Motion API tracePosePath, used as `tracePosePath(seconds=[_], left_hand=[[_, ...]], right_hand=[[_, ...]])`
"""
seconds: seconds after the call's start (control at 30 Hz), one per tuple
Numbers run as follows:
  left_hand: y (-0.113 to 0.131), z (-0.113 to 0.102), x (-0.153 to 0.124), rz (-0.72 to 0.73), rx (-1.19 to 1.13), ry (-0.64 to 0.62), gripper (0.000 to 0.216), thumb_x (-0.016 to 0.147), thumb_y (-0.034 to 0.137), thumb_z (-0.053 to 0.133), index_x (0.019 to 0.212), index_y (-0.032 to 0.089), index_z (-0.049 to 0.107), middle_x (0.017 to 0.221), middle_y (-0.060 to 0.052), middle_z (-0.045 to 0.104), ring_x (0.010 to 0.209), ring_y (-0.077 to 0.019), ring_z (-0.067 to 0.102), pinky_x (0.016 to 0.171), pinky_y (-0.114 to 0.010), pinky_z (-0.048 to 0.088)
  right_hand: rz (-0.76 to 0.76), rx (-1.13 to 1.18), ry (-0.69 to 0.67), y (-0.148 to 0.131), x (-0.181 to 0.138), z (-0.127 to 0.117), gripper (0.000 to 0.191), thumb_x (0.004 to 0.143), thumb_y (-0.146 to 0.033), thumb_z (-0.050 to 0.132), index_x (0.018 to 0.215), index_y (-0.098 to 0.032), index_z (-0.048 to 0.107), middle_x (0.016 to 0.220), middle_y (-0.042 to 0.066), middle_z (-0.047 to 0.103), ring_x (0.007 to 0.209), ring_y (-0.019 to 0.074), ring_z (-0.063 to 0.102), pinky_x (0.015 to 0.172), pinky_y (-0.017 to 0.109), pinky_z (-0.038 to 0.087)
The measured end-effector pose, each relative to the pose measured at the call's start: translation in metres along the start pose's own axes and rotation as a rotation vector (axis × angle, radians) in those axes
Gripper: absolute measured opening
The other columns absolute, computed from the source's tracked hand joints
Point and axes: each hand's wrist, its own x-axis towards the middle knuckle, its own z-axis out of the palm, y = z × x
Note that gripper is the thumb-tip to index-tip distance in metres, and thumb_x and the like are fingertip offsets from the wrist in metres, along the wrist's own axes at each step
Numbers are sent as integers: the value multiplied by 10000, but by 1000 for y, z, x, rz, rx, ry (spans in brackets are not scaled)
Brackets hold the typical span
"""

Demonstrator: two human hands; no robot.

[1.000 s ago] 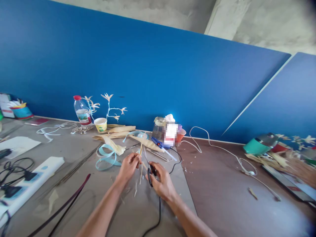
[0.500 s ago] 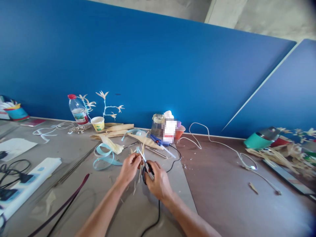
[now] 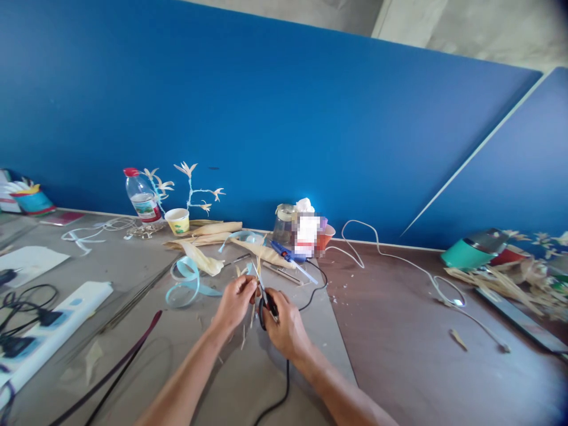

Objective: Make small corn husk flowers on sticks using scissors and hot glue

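Observation:
My left hand (image 3: 235,300) pinches a thin strip of dry corn husk (image 3: 254,278) upright over the grey table. My right hand (image 3: 286,328) is closed round the black handles of a pair of scissors (image 3: 264,299), whose blades point up against the husk strip. Both hands meet just in front of me, near the table's middle. Small husk cuttings (image 3: 243,338) lie under them.
Behind the hands lie corn husks (image 3: 217,229), a light blue ribbon (image 3: 186,283), a blue glue gun (image 3: 284,253), a jar (image 3: 284,225), a water bottle (image 3: 141,198) and a yellow cup (image 3: 178,220). A power strip (image 3: 48,322) lies left, a white cable (image 3: 421,275) and a teal pot (image 3: 470,251) right.
The scissors have come up from lying low in my right hand to meet the husk strip held by my left hand. The hands have drawn closer together.

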Motion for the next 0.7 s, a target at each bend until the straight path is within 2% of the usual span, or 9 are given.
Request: tracePosePath(seconds=[0.17,0.47,0.7], left_hand=[[-1,0,0,-32,-74,-23,244,763,363,511,628,162,540,539,38,476,508,-95,426,519,-204,343],[-5,-4,1,-107,-139,19,244,730,378,556,754,146,629,550,28,483,518,-92,446,484,-189,331],[-1,-9,0,-135,-118,-2,283,687,361,609,870,151,662,644,4,567,587,-113,483,567,-217,373]], right_hand=[[-4,62,-14,0,0,0,339,758,-110,476,1079,-205,525,941,57,602,837,173,576,767,270,455],[15,75,-30,6,0,-1,341,760,-119,478,1087,-196,534,954,63,602,847,173,578,765,275,466],[6,71,-13,10,1,-4,326,778,-144,474,1095,-191,536,967,67,608,846,171,581,747,268,474]])
